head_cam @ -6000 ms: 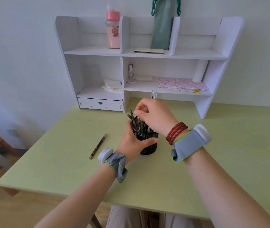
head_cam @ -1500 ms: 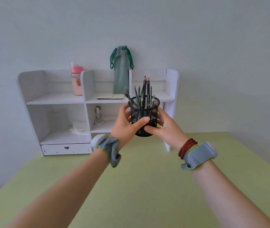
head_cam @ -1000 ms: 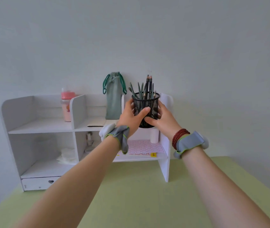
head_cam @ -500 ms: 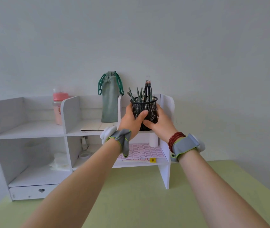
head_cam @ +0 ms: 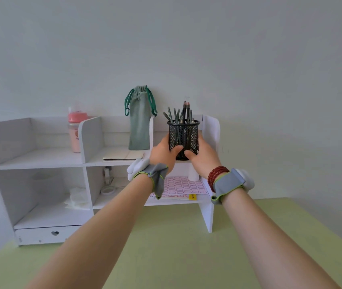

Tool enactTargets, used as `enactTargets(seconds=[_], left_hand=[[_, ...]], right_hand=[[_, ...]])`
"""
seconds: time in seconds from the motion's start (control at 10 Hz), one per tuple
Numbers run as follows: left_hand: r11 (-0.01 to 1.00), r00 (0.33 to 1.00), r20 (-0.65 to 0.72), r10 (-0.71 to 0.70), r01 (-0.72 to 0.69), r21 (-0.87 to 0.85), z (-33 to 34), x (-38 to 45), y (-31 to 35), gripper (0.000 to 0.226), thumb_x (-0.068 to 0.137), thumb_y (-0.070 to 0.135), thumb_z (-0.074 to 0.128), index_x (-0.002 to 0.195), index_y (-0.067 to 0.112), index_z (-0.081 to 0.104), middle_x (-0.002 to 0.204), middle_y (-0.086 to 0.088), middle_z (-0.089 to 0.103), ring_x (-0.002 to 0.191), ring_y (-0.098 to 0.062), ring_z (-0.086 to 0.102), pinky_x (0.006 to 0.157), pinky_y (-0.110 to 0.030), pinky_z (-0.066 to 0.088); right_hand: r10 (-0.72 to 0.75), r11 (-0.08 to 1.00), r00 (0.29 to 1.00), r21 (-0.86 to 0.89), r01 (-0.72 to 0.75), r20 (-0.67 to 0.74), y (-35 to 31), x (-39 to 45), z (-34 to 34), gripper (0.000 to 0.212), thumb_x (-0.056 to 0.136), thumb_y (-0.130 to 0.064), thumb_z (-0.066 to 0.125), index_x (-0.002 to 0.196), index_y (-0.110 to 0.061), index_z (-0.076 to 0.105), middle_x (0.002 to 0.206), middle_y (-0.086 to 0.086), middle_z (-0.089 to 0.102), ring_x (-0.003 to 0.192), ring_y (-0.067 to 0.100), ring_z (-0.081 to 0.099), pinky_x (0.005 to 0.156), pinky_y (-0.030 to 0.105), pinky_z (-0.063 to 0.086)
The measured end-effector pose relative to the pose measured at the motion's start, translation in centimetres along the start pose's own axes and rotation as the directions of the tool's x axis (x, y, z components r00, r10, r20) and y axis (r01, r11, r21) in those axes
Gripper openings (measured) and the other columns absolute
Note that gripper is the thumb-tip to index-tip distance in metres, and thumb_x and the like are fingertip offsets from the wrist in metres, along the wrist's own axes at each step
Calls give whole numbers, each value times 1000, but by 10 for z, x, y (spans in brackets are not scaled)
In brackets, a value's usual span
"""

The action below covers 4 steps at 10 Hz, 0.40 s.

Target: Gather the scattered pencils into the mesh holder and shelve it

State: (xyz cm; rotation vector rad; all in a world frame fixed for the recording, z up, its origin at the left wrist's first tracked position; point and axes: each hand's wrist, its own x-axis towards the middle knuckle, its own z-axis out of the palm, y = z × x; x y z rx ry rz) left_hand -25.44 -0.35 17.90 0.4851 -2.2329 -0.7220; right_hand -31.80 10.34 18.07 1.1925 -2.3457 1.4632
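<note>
At top-right shelf bay: black mesh holder (head_cam: 183, 138) with pencils (head_cam: 183, 113), upright, gripped by left hand (head_cam: 163, 152) and right hand (head_cam: 202, 156), fingers wrapped round base. Lower flat, release only once seated.

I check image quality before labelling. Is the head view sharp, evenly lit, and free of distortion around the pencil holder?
In the head view the light is soft and even, with no glare; the mesh holder and pencils are fairly sharp; the shelf unit bows slightly toward the left edge, a wide-angle effect; both forearms blur slightly near the bottom edge.
</note>
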Motion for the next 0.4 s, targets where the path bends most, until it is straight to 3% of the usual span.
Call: enactTargets(seconds=[0.1, 0.3, 0.4], left_hand=[[992, 999, 39, -27, 22, 121, -7, -3, 2, 34, 94, 29, 49, 120, 7, 53, 119, -14, 65, 109, -33, 57, 87, -37, 45], [966, 991, 103, -81, 53, 254, -21, -19, 8, 33, 95, 35, 47, 112, 9, 57, 120, -16, 64, 112, -33, 56, 90, -38, 44], [976, 990, 130, -48, 18, 217, -31, -38, 9, 27, 95, 29, 47, 69, 29, 38, 117, -18, 65, 111, -32, 57, 94, -37, 43]], right_hand=[[35, 998, 999, -50, -34, 14, -3, -4, -1, 46, 89, -14, 54, 133, -16, 39, 127, 12, 57, 117, 30, 53, 100, 41, 43], [102, 991, 993, -95, -95, 65, -11, -20, -6, 41, 92, -23, 51, 130, -10, 42, 133, 13, 52, 122, 29, 49, 102, 39, 41], [105, 991, 991, -90, -97, 81, -15, -34, -8, 40, 92, -23, 50, 130, -10, 44, 132, 14, 54, 123, 29, 50, 102, 37, 41]])
